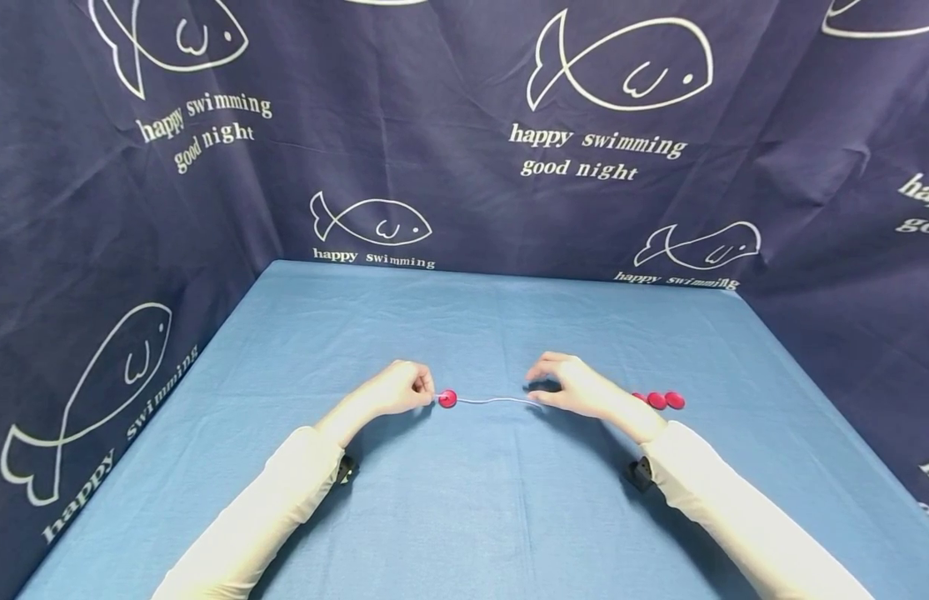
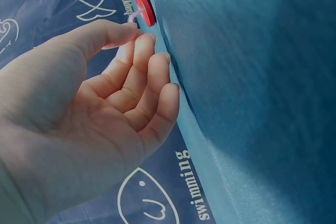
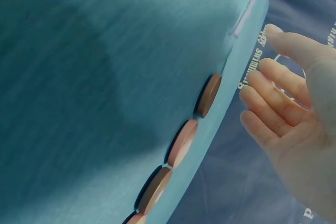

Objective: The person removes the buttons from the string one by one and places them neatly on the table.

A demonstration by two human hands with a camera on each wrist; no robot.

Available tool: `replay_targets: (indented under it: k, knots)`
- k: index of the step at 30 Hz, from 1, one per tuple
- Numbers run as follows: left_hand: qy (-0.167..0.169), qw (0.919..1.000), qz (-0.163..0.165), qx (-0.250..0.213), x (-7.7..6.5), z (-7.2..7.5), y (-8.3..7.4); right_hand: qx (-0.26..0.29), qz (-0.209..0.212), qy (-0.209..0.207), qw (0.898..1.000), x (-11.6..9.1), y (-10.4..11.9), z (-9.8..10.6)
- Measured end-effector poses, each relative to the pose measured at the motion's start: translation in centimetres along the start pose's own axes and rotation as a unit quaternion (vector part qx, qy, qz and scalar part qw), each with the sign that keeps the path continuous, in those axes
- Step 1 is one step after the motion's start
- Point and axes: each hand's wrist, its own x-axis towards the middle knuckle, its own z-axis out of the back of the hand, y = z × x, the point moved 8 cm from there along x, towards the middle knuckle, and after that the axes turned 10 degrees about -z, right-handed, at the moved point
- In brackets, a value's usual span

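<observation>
Between thumb and fingertip, my left hand (image 1: pixel 399 387) pinches the end of a thin pale string (image 1: pixel 494 399). A flat round red button (image 1: pixel 448 398) sits on that string, just right of the pinch; the left wrist view shows the string passing through the button's (image 2: pixel 145 10) middle. From there the string runs rightward over the cloth. Its free end (image 3: pixel 236 34) lies below my right hand (image 1: pixel 576 387), which hovers with fingers loosely bent and nothing visible between them. Beneath and beside the right forearm lie more red buttons (image 1: pixel 675 401), partly hidden in the head view.
A blue cloth (image 1: pixel 464 500) covers the table. In the right wrist view, several round buttons (image 3: pixel 182 143) form a row, looking brownish or pink in shadow. Dark blue curtains (image 1: pixel 464 167) with fish drawings stand behind and at both sides.
</observation>
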Motion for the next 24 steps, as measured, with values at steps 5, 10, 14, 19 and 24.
replay_targets:
  k: [5,10,14,19,24]
  knots:
    - [-0.001,0.9999,-0.01,0.008,0.1,-0.1,-0.1,-0.002,0.004,0.0,1.0,0.3,0.4,-0.1]
    - [0.003,0.9999,-0.013,0.006,0.3,-0.3,-0.2,0.0,0.004,0.0,1.0,0.6,0.9,0.0]
    - [0.004,0.9999,-0.01,0.006,0.3,-0.4,-0.1,-0.002,0.009,0.002,1.0,0.9,1.3,-0.2]
    - [0.002,0.9999,-0.009,0.006,0.2,-0.4,0.0,0.0,0.013,0.008,1.0,1.3,1.6,-0.6]
    - [0.0,0.9999,-0.009,0.006,0.1,-0.2,0.0,0.003,0.019,0.01,1.0,1.7,2.2,-0.8]
